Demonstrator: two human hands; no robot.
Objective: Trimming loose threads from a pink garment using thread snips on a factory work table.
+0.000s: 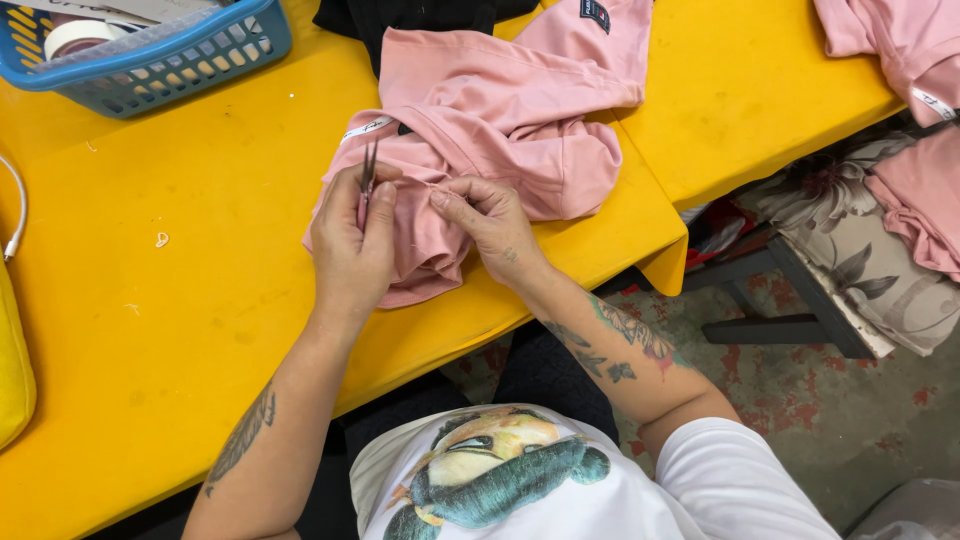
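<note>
A pink garment (500,120) lies bunched on the yellow table (180,300). My left hand (352,245) holds small metal thread snips (368,172), blades pointing up over the fabric. My right hand (490,222) pinches a fold of the pink cloth just right of the snips, fingertips almost touching my left hand. A white size label (365,128) shows at the garment's collar, above the snips.
A blue plastic basket (150,55) stands at the far left corner. Black cloth (410,15) lies at the far edge. More pink garments (915,120) are piled at the right, some over a floral-cushioned seat (870,250). A yellow object (12,370) sits at the left edge.
</note>
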